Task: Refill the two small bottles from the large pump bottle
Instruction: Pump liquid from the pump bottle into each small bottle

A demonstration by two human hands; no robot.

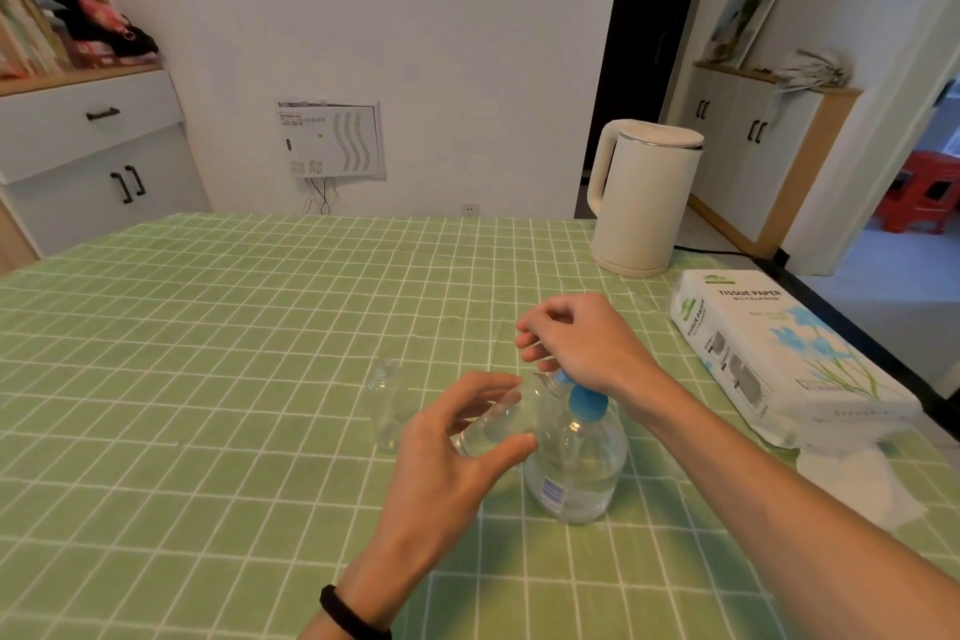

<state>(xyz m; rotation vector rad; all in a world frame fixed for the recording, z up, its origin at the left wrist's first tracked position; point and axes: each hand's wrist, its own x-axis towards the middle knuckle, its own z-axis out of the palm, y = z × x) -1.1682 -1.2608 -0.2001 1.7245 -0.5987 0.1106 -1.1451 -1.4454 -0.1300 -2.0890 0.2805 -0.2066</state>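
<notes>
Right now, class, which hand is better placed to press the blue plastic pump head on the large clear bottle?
Right. The right hand sits over the blue plastic pump head; the left hand grips the small clear bottle, tilted toward it.

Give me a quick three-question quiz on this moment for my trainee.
1. True or false: the left hand holds a small bottle tilted toward the pump bottle.
2. Fill in: the second small bottle stands ____ on the tablecloth, apart from both hands.
3. The right hand is: A flat on the tablecloth; B atop the pump bottle's blue head; C gripping the second small bottle.
Key: 1 true; 2 upright; 3 B.
</notes>
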